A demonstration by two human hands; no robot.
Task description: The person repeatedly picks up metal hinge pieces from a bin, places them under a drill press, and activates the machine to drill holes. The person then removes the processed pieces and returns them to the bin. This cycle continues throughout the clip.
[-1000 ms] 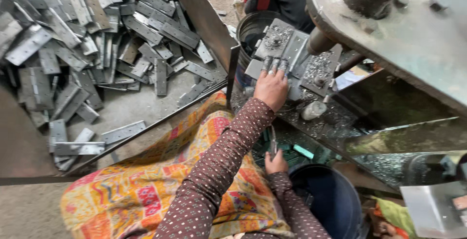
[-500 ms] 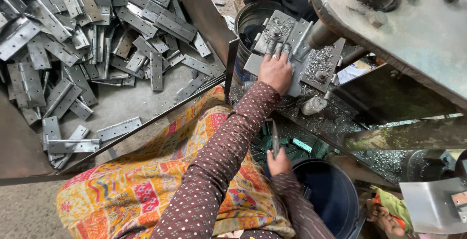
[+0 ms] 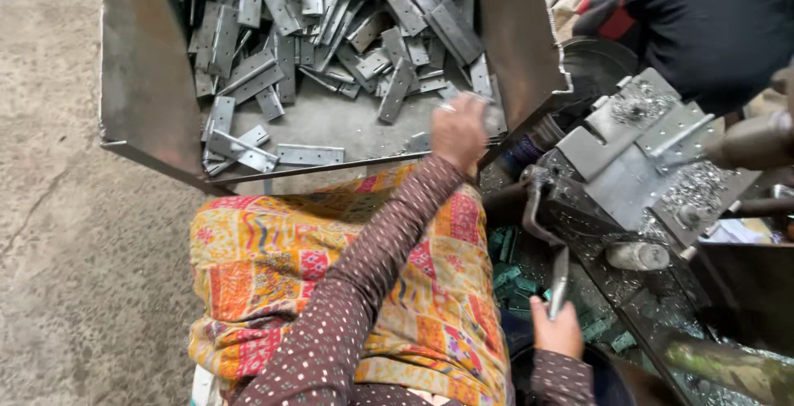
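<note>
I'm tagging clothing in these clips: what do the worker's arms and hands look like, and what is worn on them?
Both arms wear long, close-fitting sleeves of dark maroon-brown cloth with small pale dots, reaching to the wrists. The left hand is bare, no glove, with what looks like a ring on one finger. The right hand is also bare; no ring or watch shows on it.

No packages, labels, signs or screens are visible anywhere in this workshop view
</note>
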